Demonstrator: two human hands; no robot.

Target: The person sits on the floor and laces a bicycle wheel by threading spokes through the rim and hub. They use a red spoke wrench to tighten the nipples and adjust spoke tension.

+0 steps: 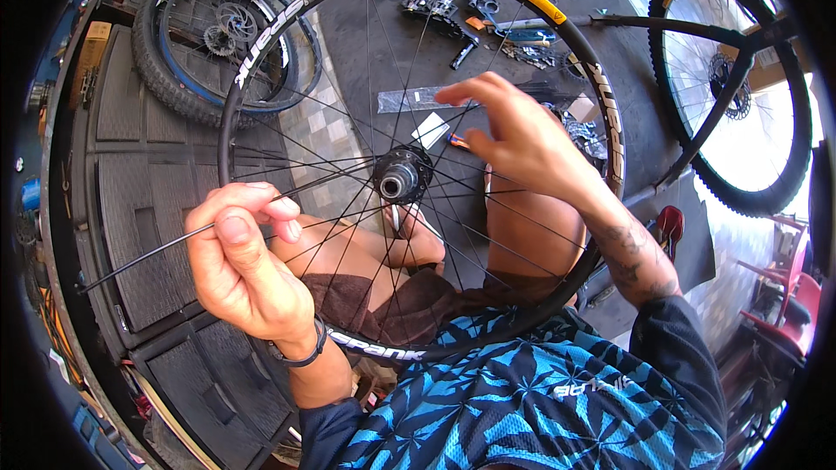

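A bare bicycle wheel lies across my lap, its black rim [585, 45] carrying white lettering and a yellow sticker. Thin black spokes run from the rim to the dark hub [402, 172] at its middle. My left hand [248, 261] is closed, thumb against fingers, on a thin black spoke [144, 257]. One end of that spoke sticks out to the left beyond the rim; past the fingers it points toward the hub, and I cannot tell whether it enters it. Over the right half of the wheel hovers my right hand [527, 135], fingers spread and curved, holding nothing visible.
Beyond the wheel, bike parts [435, 9] and small pieces lie on a dark mat [348, 35]. A tyred wheel [165, 52] leans at the left by dark drawers [165, 209]. At the right stand a bike frame [727, 96] with its wheel [666, 78] and a red chair [797, 296].
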